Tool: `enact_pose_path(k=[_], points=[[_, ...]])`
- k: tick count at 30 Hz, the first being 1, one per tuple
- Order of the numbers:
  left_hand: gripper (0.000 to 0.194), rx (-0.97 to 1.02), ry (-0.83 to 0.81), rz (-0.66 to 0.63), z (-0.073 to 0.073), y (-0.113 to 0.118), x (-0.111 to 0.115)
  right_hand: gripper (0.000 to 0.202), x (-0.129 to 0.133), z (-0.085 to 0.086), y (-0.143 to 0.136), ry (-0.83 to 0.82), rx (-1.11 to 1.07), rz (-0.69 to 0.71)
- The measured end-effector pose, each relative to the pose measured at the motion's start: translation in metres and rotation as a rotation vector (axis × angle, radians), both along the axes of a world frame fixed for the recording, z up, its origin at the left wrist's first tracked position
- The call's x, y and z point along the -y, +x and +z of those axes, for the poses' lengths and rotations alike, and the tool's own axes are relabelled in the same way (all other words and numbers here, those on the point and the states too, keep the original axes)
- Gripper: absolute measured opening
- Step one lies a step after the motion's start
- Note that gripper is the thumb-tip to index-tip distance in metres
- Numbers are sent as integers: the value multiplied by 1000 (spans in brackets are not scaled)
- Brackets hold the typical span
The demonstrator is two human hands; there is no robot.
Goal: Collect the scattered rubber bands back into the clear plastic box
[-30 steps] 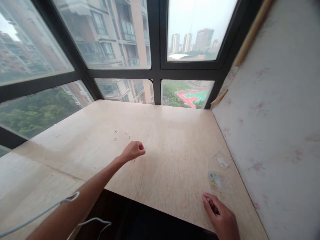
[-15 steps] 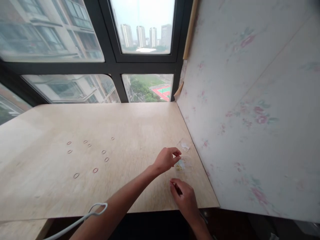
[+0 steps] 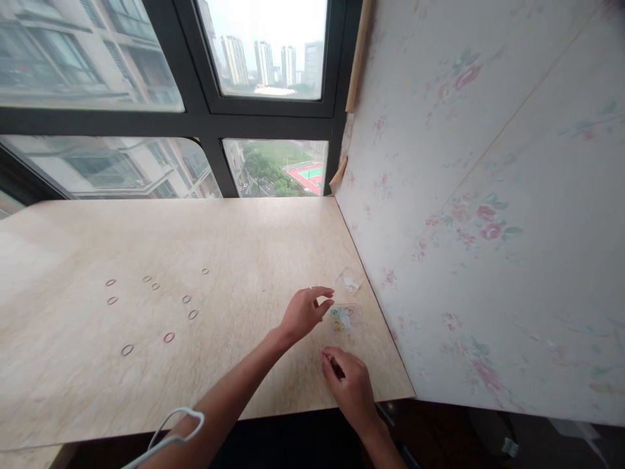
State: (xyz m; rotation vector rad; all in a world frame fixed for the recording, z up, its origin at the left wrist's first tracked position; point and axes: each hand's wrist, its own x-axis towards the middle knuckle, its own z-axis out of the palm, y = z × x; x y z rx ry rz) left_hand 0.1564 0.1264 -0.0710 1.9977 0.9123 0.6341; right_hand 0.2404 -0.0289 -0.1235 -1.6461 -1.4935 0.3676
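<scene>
The small, shallow box of clear plastic [image 3: 356, 320] lies on the pale, stone-patterned tabletop [image 3: 273, 251] near the wall, with tiny green and yellow rings [image 3: 337, 325] inside, and a clear plastic piece with a whitish patch [image 3: 350, 281] lies just beyond it. The left hand [image 3: 306, 311] hovers at the box's left side, thumb and forefinger parted with a plain gap between the tips, so nothing appears to be gripped there. The right hand [image 3: 347, 376] rests nearer the table's front edge, fingers curled and thumb drawn close to the forefinger; whether a ring is pinched between those tips I cannot tell. Well off to the left, nine thin rings lie scattered flat and apart from one another, among them a reddish one [image 3: 168, 342] and a dark one [image 3: 127, 355]. Each ring looks nearly weightless and probably springy, perhaps elastic, so crushing is a smaller worry than flicking it away or catching two at once. Lying so low on a smooth top, a ring probably handles best with fingertip and thumb-nail on opposite sides of its band, or one edge tipped up first. The box seems light, stiff and apt to slide, so its side walls make the surest hold.
</scene>
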Motion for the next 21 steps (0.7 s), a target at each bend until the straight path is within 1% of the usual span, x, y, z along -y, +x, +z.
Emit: enact_pose_path(k=[3,6,9,12,14,16,18,21], points=[[19,37,25,163,-13,-41,-2,20,-1,1,1,-5,17,-3],[23,4,61,331,-26,-90,-4,24,-1,2,2,-41,-32,-16],[22,-24,98,493,-37,-139,-3,28,-3,4,0,-79,-163,-67],[21,1,95,622,-43,-175,-1,32,-10,5,-15,-43,-364,-186],[20,81,62,677,-46,-187,1,34,-22,8,-32,-7,-455,-222],[18,171,25,693,-48,-192,2,33,-41,14,-56,5,-486,-167],[16,210,7,669,-48,-192,3,30,-68,25,-84,6,-477,-43],[15,228,-11,640,-48,-189,3,26,-121,49,-134,11,-402,191]])
